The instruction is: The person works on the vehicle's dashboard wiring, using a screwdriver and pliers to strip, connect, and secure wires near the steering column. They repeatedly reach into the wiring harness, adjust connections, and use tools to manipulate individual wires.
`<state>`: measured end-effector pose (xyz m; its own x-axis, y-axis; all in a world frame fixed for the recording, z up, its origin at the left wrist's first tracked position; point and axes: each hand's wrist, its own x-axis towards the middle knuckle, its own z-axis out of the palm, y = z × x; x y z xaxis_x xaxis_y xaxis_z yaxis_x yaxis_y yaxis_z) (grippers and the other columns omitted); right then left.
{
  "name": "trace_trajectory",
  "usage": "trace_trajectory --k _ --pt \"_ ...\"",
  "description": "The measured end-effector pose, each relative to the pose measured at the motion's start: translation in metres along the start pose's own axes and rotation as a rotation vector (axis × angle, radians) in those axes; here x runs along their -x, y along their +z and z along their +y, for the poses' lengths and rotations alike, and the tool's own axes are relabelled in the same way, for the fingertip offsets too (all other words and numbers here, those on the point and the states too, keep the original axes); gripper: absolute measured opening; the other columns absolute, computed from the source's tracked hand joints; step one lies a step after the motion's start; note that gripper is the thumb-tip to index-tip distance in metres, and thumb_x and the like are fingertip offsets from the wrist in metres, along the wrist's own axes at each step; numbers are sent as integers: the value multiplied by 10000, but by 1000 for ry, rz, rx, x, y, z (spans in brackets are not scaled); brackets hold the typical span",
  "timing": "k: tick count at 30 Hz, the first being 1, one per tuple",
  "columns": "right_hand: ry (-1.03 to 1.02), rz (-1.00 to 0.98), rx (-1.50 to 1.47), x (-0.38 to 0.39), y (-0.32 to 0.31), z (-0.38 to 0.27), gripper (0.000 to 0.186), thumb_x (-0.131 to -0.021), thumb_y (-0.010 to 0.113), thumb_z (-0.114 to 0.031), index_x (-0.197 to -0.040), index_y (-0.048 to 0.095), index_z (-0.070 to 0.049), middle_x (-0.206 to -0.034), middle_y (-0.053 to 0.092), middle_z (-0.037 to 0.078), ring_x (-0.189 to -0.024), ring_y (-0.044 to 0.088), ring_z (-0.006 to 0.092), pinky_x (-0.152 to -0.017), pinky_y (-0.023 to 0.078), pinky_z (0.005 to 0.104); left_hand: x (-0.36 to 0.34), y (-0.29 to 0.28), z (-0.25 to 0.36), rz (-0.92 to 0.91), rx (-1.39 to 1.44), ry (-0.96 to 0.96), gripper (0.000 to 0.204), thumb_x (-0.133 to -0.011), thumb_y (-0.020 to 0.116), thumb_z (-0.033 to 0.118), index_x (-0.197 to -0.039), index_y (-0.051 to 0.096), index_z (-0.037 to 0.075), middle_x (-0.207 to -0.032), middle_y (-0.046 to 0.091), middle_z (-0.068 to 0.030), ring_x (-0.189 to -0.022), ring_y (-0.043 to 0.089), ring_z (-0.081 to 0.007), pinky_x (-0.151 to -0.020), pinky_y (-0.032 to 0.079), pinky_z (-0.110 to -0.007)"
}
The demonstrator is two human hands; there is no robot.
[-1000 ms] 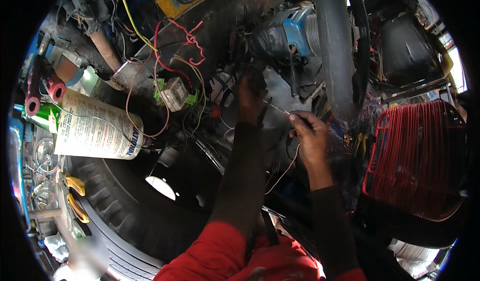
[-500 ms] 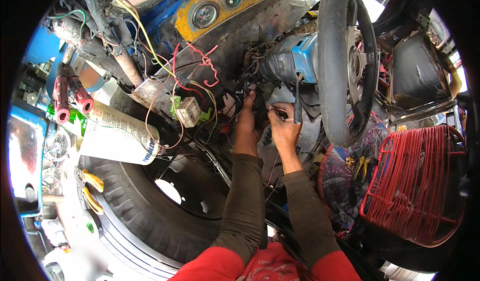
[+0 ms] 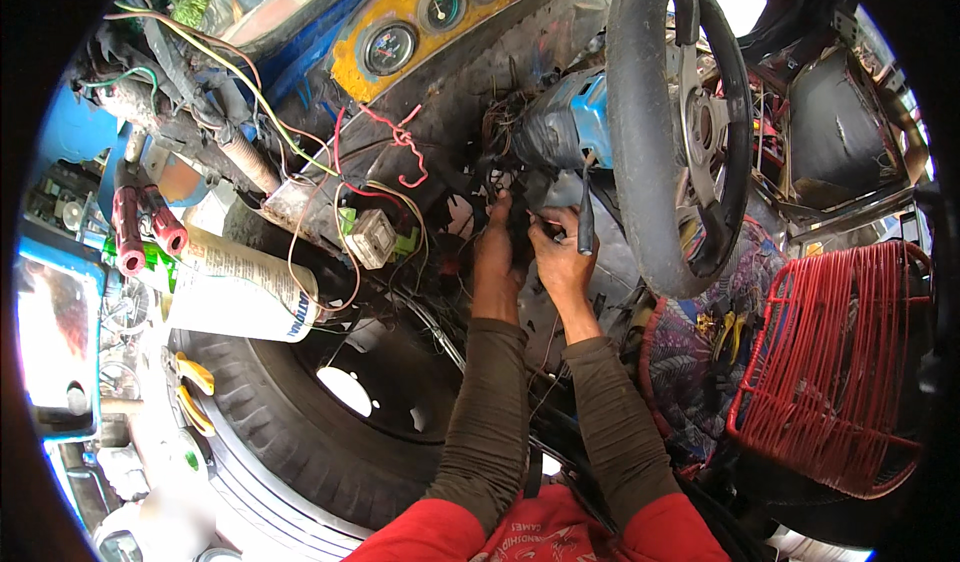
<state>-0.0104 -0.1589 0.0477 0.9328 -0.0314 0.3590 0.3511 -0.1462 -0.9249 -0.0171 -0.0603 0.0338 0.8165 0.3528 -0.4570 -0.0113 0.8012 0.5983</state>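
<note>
Below the blue steering column cover, both hands work close together among dark wiring. My left hand reaches up into the dark wires, thumb raised; its other fingers are mostly hidden in shadow, and what they touch cannot be made out. My right hand has its fingers curled and pinched together beside the left; anything between them is too small or dark to name. A black stalk hangs from the column in front of the right hand's knuckles. The bundle of thin wires runs beside the column, above the hands.
The black steering wheel stands to the right. On the left are a white relay-like box on loose wires, red twisted wire, a white container and a tire. Yellow-handled pliers lie near a red corded seat.
The view has shifted slightly, so the dashboard and wheel sit a little further left. Both hands stay at the wiring; the right hand's fingers have curled in more beside the stalk.
</note>
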Motion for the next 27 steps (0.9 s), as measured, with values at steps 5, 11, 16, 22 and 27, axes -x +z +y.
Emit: trace_trajectory --k 5,11,16,22,27 --pt "-47 47 -19 -1 2 10 142 -804 768 -11 -942 732 -7 -857 668 86 -760 648 191 -711 511 313 1 3 -2 -3 0 39 502 -960 719 417 -1255 655 16 -1192 699 -109 -1038 670 -239 -903 536 -376" --pt "-75 79 40 1 5 7 152 -800 799 -46 -934 730 -24 -865 678 93 -764 656 213 -711 518 327 5 5 -4 -2 6 73 527 -948 743 406 -1266 650 -4 -1217 690 -110 -1048 661 -246 -932 518 -379" --pt "-91 81 116 4 6 14 148 -806 794 -53 -934 725 -23 -850 679 87 -776 654 205 -723 525 329 -2 -2 -11 12 5 144 594 -932 774 381 -1339 611 -20 -1303 654 -119 -1130 630 -230 -971 496 -365" --pt "-86 20 169 10 6 24 258 -807 810 -102 -1028 692 -41 -891 717 120 -821 685 318 -758 551 400 -8 -20 -22 13 -162 220 815 -915 718 577 -1496 514 43 -1453 554 -111 -1298 523 -201 -1095 407 -349" --pt "-104 13 176 11 7 22 181 -776 746 43 -931 659 10 -878 602 108 -835 623 270 -755 506 371 -14 -26 -24 -91 -19 68 569 -1000 653 426 -1389 578 18 -1327 636 -73 -1168 597 -211 -1028 459 -348"
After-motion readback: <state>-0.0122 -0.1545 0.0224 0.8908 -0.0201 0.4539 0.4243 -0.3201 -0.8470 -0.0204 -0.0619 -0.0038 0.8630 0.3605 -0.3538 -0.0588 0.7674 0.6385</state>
